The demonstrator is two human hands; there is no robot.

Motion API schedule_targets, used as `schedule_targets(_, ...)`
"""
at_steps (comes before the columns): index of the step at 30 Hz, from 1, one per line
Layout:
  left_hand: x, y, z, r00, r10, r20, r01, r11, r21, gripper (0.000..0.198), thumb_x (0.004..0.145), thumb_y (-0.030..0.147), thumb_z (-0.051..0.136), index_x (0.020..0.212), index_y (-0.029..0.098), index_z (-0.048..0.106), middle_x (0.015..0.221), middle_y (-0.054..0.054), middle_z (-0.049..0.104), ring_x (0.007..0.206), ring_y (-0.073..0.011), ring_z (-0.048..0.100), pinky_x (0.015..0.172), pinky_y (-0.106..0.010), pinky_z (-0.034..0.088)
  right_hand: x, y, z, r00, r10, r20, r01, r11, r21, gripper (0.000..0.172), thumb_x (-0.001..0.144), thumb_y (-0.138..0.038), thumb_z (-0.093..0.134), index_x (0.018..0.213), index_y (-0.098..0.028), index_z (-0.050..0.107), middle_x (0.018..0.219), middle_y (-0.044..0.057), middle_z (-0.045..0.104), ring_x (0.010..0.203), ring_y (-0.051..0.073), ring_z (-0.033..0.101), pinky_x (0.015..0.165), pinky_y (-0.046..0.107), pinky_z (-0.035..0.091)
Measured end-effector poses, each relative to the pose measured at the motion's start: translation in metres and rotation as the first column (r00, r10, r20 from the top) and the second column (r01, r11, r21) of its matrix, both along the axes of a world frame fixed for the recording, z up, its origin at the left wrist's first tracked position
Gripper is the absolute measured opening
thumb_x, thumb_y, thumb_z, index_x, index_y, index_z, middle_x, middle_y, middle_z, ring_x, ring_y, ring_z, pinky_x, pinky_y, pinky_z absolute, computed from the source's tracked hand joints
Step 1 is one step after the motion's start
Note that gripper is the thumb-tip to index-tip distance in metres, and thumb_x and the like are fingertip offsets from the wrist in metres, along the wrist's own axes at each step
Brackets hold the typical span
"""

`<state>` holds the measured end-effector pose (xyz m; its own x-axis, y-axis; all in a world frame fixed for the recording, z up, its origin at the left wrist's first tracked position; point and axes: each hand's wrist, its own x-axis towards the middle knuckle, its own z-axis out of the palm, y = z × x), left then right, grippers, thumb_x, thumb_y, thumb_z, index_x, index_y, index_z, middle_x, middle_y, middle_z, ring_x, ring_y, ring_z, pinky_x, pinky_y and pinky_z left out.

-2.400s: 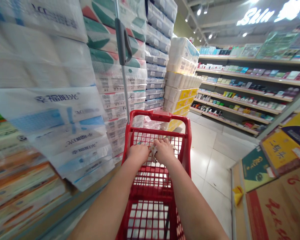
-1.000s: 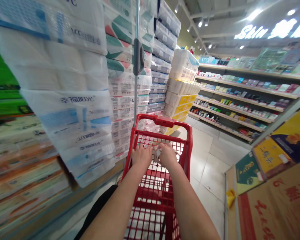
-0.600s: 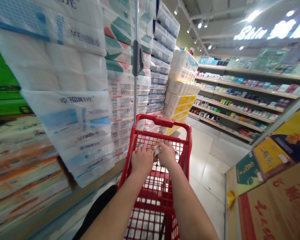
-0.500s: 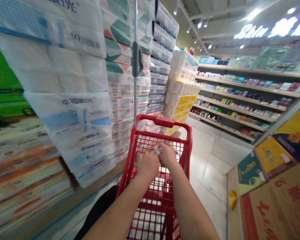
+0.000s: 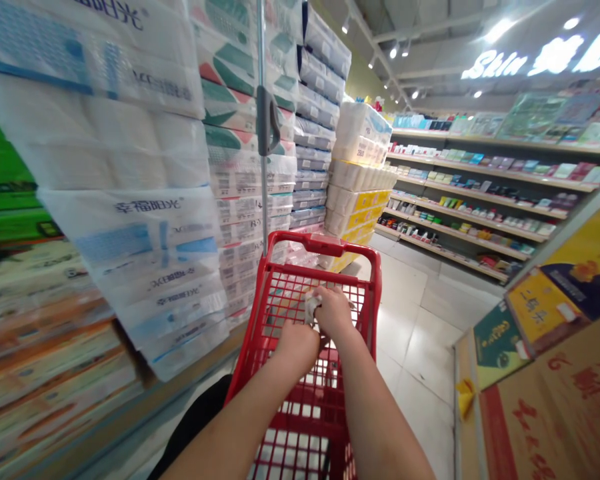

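Observation:
Both my hands are over a red plastic shopping cart [image 5: 325, 245] with a grid basket. My right hand [image 5: 334, 312] is closed around a crumpled white cloth or tissue [image 5: 311, 307], part of which sticks out on its left side. Just below and to the left, my left hand [image 5: 300, 345] is curled downward, close against the right one. Its fingers are turned under and hidden, so I cannot make out what they hold. The red grid shows beneath both hands and forearms.
Tall stacks of wrapped toilet paper [image 5: 150, 233] line the left side, with a metal pole [image 5: 263, 187] standing in front. Cardboard boxes [image 5: 555, 400] are stacked at the right. Shelves [image 5: 480, 193] of small packages stand at the back, beyond the tiled floor [image 5: 405, 300].
My left hand has drawn slightly down and back from the right hand and curled under. More of the white cloth now shows by the right hand. The view has shifted slightly.

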<state>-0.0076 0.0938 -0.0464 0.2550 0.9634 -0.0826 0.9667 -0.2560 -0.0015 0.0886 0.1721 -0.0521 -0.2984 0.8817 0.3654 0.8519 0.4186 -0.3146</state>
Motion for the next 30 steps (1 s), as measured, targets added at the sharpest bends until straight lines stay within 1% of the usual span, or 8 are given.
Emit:
schedule_targets(5,-0.004,-0.003,0.008,0.997,0.031,0.064,-0.038,0.993,0.109,0.038,0.092,0.031,0.038,0.091,0.016,0.073,0.094,-0.016,0.072,0.094,-0.0292,0.065,0.089,-0.048,0.04,0.006,-0.002,0.013,0.981,-0.023,-0.192,0.019,1.0,-0.021,0.036,0.071,-0.005,0.051,0.099,-0.024,0.065,0.104,0.002,0.067,0.099,0.021,0.054,0.082,0.028,0.041)
schedule_targets(9,-0.004,-0.004,0.016,0.996,0.021,0.088,-0.03,0.994,0.106,0.048,0.095,0.042,0.031,0.092,0.019,0.073,0.098,-0.015,0.072,0.097,-0.029,0.063,0.091,-0.049,0.037,0.013,-0.012,0.04,0.946,-0.057,-0.319,0.069,0.997,0.027,0.047,0.069,-0.003,0.044,0.107,-0.023,0.063,0.11,0.002,0.065,0.103,0.019,0.055,0.085,0.028,0.042)
schedule_targets(13,-0.004,-0.004,0.028,0.999,-0.006,0.047,0.004,0.999,0.049,0.045,0.094,0.046,0.035,0.096,0.022,0.072,0.1,-0.014,0.071,0.101,-0.0319,0.061,0.092,-0.055,0.036,0.026,-0.015,0.073,0.96,0.018,-0.281,0.019,0.991,0.129,0.05,0.067,-0.001,0.041,0.106,-0.023,0.063,0.112,0.002,0.063,0.107,0.02,0.053,0.091,0.029,0.041)
schedule_targets(16,-0.008,-0.004,0.036,0.994,-0.084,0.063,0.084,0.996,0.011,0.044,0.094,0.046,0.036,0.1,0.021,0.071,0.105,-0.014,0.07,0.101,-0.0314,0.061,0.091,-0.053,0.038,0.037,-0.004,0.08,0.978,0.058,-0.202,-0.02,0.982,0.188,0.047,0.068,-0.001,0.044,0.104,-0.022,0.065,0.118,0.002,0.061,0.111,0.02,0.049,0.095,0.03,0.038)
schedule_targets(19,-0.008,-0.007,0.034,0.992,-0.083,0.091,0.079,0.996,0.043,0.043,0.094,0.045,0.037,0.098,0.021,0.071,0.102,-0.013,0.07,0.099,-0.0301,0.062,0.089,-0.051,0.039,0.041,0.005,0.062,0.98,-0.028,-0.195,0.058,0.987,0.152,0.037,0.075,-0.006,0.047,0.103,-0.021,0.067,0.118,0.006,0.06,0.11,0.021,0.05,0.096,0.032,0.038)
schedule_targets(22,-0.004,-0.013,0.019,0.994,-0.009,0.109,-0.007,0.989,0.146,0.04,0.093,0.044,0.039,0.098,0.02,0.071,0.104,-0.014,0.069,0.101,-0.0299,0.06,0.089,-0.049,0.039,0.032,0.001,0.03,0.98,-0.126,-0.155,0.13,0.991,0.018,0.035,0.079,-0.012,0.05,0.108,-0.022,0.067,0.12,0.007,0.06,0.111,0.023,0.051,0.097,0.036,0.037)
schedule_targets(27,-0.003,-0.02,-0.013,0.99,0.032,0.135,-0.07,0.956,0.285,0.038,0.094,0.037,0.038,0.098,0.019,0.071,0.104,-0.013,0.066,0.102,-0.0274,0.056,0.09,-0.046,0.036,0.012,-0.022,-0.007,0.972,-0.227,-0.054,0.224,0.973,-0.047,0.057,0.082,-0.036,0.06,0.137,-0.032,0.046,0.152,0.007,0.032,0.138,0.033,0.022,0.106,0.058,0.022)
schedule_targets(30,-0.007,-0.019,-0.02,0.988,0.032,0.151,-0.074,0.956,0.284,0.039,0.095,0.038,0.036,0.095,0.019,0.071,0.101,-0.012,0.066,0.1,-0.0263,0.056,0.089,-0.045,0.035,0.011,-0.026,-0.014,0.978,-0.194,-0.069,0.195,0.981,-0.004,0.054,0.083,-0.033,0.06,0.135,-0.032,0.049,0.15,0.006,0.034,0.138,0.033,0.023,0.107,0.056,0.024)
